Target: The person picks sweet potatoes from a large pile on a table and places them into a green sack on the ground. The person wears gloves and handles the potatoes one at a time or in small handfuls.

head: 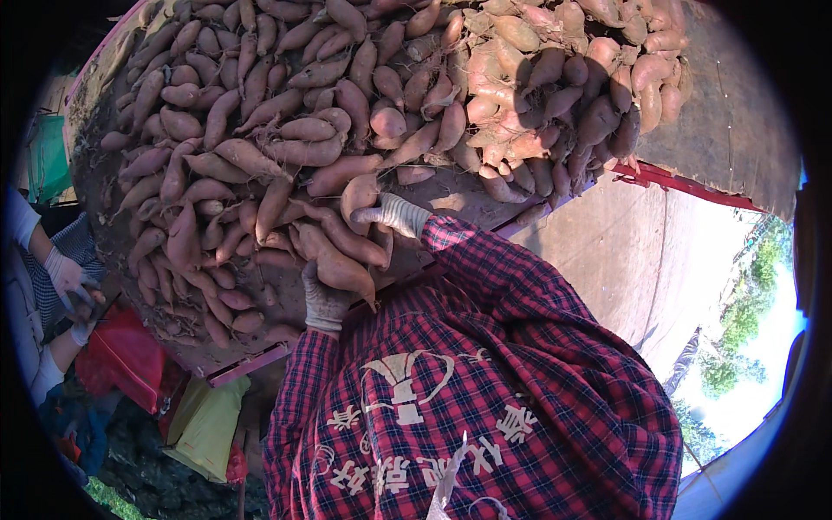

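Observation:
My right hand (pixel 400 214), in a grey-white knitted glove, grips a sweet potato (pixel 359 195), its thumb lying across the skin. Closer to my body, my left hand (pixel 323 300), in a dirt-stained glove, holds the near end of a large, pale-brown sweet potato (pixel 335 260); its fingers are mostly hidden underneath. Between the two hands lies another long sweet potato (pixel 348 235). A broad heap of reddish, soil-dusted sweet potatoes (pixel 253 156) with thin roots spreads out in front of me on a soil-covered table (pixel 448 185).
At the left, a co-worker's gloved hands (pixel 68 276) hold a small item that I cannot make out. A red bag (pixel 127 357) and a yellow bag (pixel 205 422) hang below the table edge. More sweet potatoes (pixel 559 84) pile up at the right, partly sunlit, beside a brown board (pixel 721 110).

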The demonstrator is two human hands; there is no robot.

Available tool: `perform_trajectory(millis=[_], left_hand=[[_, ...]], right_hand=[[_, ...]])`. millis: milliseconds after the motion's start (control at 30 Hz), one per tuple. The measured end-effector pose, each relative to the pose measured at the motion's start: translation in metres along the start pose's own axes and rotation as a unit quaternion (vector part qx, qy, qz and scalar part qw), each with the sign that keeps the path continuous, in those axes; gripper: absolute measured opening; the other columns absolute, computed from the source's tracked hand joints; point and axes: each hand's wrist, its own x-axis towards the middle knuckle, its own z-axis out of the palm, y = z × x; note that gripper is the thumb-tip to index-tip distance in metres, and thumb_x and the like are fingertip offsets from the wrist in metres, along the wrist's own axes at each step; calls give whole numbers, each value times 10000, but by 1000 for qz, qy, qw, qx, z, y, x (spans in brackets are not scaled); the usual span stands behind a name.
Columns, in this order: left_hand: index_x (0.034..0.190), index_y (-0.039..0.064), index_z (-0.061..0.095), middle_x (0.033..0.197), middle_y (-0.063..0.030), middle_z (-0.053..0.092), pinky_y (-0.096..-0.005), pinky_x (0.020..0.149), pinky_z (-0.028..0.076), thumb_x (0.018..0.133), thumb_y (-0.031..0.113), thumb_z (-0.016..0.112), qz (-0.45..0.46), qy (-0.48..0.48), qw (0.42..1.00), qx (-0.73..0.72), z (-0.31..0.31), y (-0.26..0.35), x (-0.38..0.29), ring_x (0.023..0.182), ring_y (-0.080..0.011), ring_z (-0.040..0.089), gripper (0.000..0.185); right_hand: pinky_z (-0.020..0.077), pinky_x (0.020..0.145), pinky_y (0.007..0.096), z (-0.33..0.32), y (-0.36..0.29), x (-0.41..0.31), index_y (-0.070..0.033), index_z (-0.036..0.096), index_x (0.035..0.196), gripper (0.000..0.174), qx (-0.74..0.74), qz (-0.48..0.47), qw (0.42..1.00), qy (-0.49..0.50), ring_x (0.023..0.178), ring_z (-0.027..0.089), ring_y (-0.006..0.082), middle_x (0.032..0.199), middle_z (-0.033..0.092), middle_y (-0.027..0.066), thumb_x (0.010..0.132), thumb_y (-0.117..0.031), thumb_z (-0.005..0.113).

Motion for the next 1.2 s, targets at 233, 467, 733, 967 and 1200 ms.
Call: perform_trajectory(millis=[233,467,733,967,1200], left_hand=[[1211,-51,469,1208,-194,602,-396,894,525,923,334,692,470,214,579,631,142,20,-49,1059,-315,644,531],[1326,-41,423,1305,-172,548,-379,987,463,920,374,666,572,157,703,393,99,167,-48,1166,-316,576,628],[1456,-28,371,1416,-148,485,-359,1095,393,917,419,635,600,84,683,407,54,165,-75,1288,-319,499,749],[1470,-61,382,1381,-197,497,-384,1130,360,767,462,739,548,185,372,726,21,57,-103,1266,-356,491,946],[1459,-39,418,1306,-145,586,-361,1085,393,997,377,556,433,222,833,264,-55,-11,-77,1195,-293,539,637]], right_hand=[[501,982,399,126,-35,94,-8,562,1370,726,-230,-81,969,48,1195,620,313,1218,665,210,866,-497,748],[505,951,377,181,-80,154,12,557,1359,732,-147,-192,970,24,1152,636,291,1241,669,179,869,-504,729],[527,838,421,75,-107,50,-9,702,1112,429,-459,-153,848,216,939,700,380,990,717,236,902,-382,678],[531,908,470,52,8,-18,-21,690,1103,381,-590,-79,772,221,1010,667,412,1072,693,241,839,-294,720],[554,909,425,101,18,134,47,558,1264,671,-753,-83,625,186,1136,624,351,1258,601,218,767,-321,817]])
